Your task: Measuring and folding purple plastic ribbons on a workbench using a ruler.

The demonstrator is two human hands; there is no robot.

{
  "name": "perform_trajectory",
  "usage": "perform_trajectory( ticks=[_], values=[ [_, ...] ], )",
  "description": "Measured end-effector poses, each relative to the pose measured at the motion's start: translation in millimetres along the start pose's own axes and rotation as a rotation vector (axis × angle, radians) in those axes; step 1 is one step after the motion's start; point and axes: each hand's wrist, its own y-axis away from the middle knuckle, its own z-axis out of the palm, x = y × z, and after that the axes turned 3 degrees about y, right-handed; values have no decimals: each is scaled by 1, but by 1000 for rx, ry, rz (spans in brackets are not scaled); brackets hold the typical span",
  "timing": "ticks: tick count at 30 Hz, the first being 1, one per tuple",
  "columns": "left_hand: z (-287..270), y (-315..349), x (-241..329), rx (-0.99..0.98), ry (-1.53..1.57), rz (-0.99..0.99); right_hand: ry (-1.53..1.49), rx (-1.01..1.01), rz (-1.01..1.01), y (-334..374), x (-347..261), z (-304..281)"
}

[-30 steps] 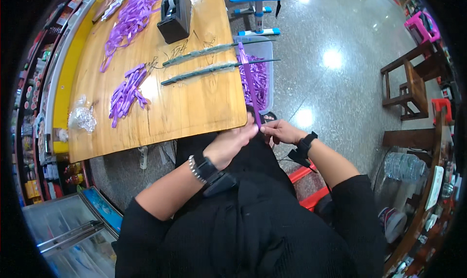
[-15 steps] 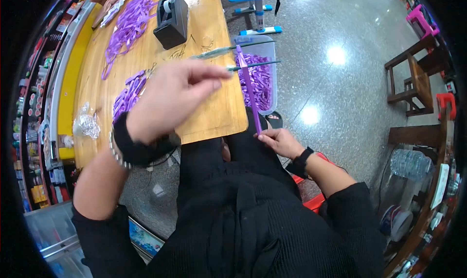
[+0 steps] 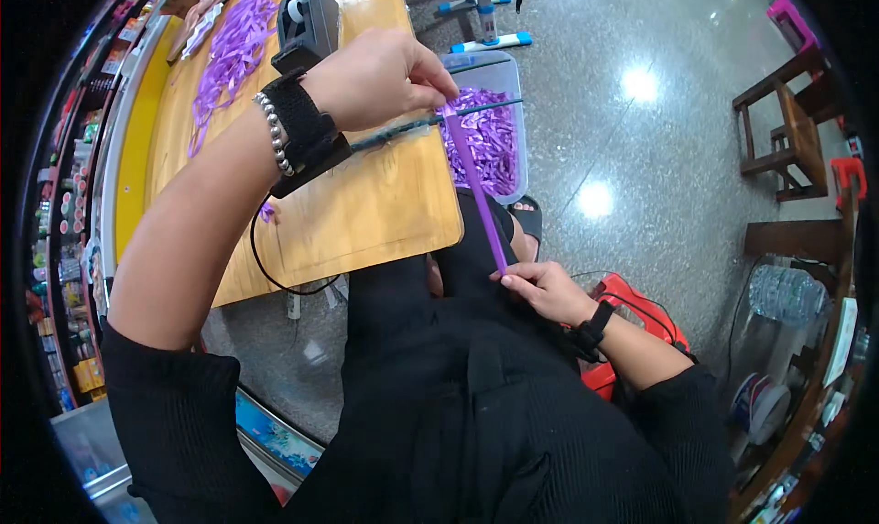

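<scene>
A long purple ribbon strip (image 3: 478, 190) is stretched taut between my two hands. My left hand (image 3: 385, 77) is raised over the wooden table (image 3: 366, 212) and pinches the strip's upper end next to a thin dark stem (image 3: 430, 125) lying across the table edge. My right hand (image 3: 545, 290) stays low by my lap and pinches the strip's lower end. A clear bin (image 3: 499, 139) of purple ribbon pieces stands just past the table's corner, under the strip.
A black tape dispenser (image 3: 307, 20) sits at the far side of the table, with a heap of purple ribbons (image 3: 229, 52) to its left. A red box (image 3: 632, 309) lies on the floor by my right wrist. Wooden chairs (image 3: 787, 130) stand at right.
My left hand has lifted from my lap up over the table, drawing the purple strip out long. My right hand has stayed low, keeping hold of the other end.
</scene>
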Motion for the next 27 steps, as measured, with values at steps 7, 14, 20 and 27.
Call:
perform_trajectory(
  ticks=[7, 14, 20, 27],
  values=[
    [7, -3, -2, 10, -61, 133, 68, 1, -46, -3, -3, 2],
    [9, -4, -4, 50, -183, 295, 197, 124, -202, 0, 0, 4],
    [6, -4, -4, 34, -186, 352, 209, 149, -191, 1, 3, 2],
    [4, -2, -4, 8, -207, 356, 236, 160, -217, -2, 6, 3]
  ],
)
